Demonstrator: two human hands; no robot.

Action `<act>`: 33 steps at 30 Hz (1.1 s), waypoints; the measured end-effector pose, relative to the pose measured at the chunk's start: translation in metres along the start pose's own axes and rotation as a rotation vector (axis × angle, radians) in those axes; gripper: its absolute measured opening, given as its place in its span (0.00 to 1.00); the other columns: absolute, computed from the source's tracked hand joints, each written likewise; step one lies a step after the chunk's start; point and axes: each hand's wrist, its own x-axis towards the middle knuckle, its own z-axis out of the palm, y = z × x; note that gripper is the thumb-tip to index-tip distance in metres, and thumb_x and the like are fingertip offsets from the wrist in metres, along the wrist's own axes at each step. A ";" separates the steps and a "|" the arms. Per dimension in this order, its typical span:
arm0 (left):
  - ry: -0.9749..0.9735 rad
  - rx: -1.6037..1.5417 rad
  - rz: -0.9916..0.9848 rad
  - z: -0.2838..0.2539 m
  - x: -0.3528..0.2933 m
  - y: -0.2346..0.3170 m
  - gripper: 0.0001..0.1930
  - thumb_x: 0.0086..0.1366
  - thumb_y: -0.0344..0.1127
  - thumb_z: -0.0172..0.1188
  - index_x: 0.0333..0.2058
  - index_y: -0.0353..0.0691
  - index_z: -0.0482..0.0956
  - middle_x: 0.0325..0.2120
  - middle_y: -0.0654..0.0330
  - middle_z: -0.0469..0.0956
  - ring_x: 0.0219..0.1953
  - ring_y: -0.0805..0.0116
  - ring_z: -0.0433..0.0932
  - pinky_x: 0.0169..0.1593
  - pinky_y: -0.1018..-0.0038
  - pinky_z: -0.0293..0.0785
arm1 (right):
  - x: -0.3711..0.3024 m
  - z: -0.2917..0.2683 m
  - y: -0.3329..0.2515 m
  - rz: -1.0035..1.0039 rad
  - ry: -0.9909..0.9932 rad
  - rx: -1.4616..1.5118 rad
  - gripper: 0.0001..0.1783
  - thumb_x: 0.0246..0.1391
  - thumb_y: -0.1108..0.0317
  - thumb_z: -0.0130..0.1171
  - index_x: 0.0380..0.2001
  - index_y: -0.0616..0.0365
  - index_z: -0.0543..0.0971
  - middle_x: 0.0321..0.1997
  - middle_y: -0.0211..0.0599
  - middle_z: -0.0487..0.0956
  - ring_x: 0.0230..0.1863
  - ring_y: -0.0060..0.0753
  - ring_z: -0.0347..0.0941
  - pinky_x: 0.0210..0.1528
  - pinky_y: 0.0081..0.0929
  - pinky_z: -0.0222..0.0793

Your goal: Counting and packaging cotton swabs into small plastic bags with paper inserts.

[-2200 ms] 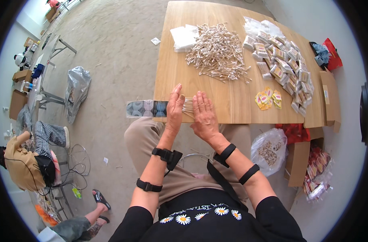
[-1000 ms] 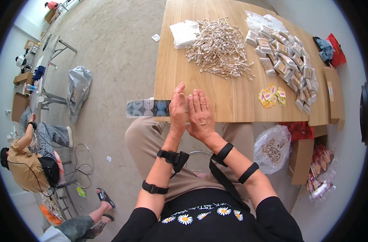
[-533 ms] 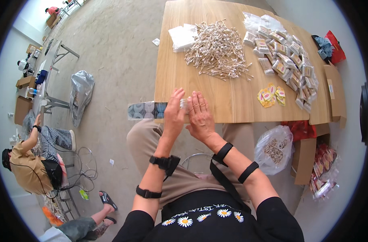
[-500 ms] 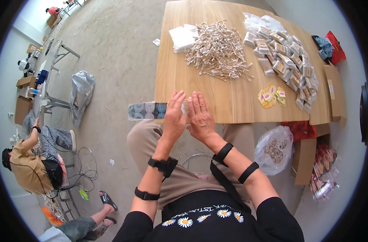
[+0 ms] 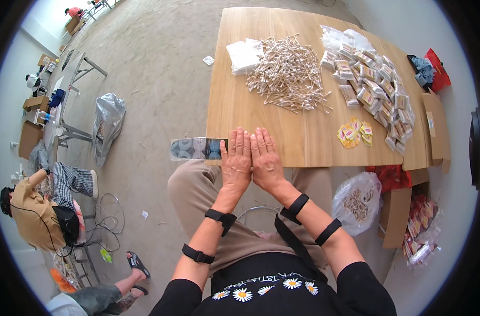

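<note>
A: We see the pale wooden table (image 5: 303, 137) first, with our two hands at its near edge. The left hand (image 5: 235, 164) and right hand (image 5: 266, 164) lie flat, fingers straight, side by side and touching, palms down on the wood. Whether anything is pinned under them we cannot tell.

B: Just left of our left hand, a flat strip of dark-and-light patterned card (image 5: 198, 148) sticks out past the table edge, its right end touching our fingers.

A: Farther back lies a loose heap of thin pale sticks (image 5: 287, 76), well apart from our hands, and right of it a spread of small clear packets (image 5: 374, 87).

B: Smaller still, a few yellow-and-red stickers (image 5: 354, 132) lie near our right hand. Nothing stands between them and us.
</note>
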 end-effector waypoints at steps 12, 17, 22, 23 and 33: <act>0.006 0.030 -0.006 -0.004 -0.004 0.001 0.46 0.48 0.29 0.65 0.68 0.37 0.56 0.72 0.51 0.50 0.75 0.56 0.45 0.73 0.47 0.35 | -0.002 -0.001 0.004 0.043 -0.064 -0.043 0.46 0.42 0.73 0.60 0.68 0.67 0.58 0.74 0.53 0.54 0.77 0.53 0.44 0.77 0.47 0.39; 0.026 -0.001 -0.024 -0.001 -0.006 0.002 0.48 0.46 0.26 0.65 0.68 0.36 0.55 0.72 0.52 0.51 0.75 0.58 0.45 0.73 0.47 0.37 | -0.009 -0.027 0.020 0.239 -0.174 -0.079 0.64 0.29 0.64 0.78 0.70 0.65 0.53 0.76 0.51 0.49 0.78 0.51 0.39 0.76 0.50 0.37; -0.050 -0.058 -0.044 -0.012 -0.002 0.005 0.40 0.57 0.29 0.58 0.69 0.36 0.55 0.71 0.52 0.51 0.75 0.56 0.46 0.73 0.46 0.36 | 0.001 -0.018 0.006 0.232 -0.222 -0.106 0.64 0.32 0.60 0.78 0.70 0.66 0.52 0.77 0.50 0.47 0.79 0.48 0.37 0.76 0.53 0.35; -0.051 -0.056 -0.039 -0.012 -0.002 0.005 0.40 0.57 0.29 0.58 0.69 0.36 0.55 0.71 0.52 0.51 0.75 0.56 0.46 0.73 0.46 0.36 | 0.000 -0.016 0.007 0.236 -0.220 -0.104 0.64 0.32 0.60 0.78 0.70 0.66 0.52 0.77 0.50 0.47 0.79 0.48 0.37 0.76 0.53 0.35; -0.055 -0.091 -0.031 -0.016 -0.004 0.002 0.46 0.51 0.31 0.64 0.69 0.36 0.54 0.72 0.51 0.50 0.75 0.56 0.45 0.73 0.46 0.34 | 0.001 0.001 0.004 -0.009 -0.068 -0.155 0.60 0.34 0.63 0.74 0.70 0.66 0.54 0.76 0.51 0.50 0.79 0.49 0.39 0.77 0.48 0.34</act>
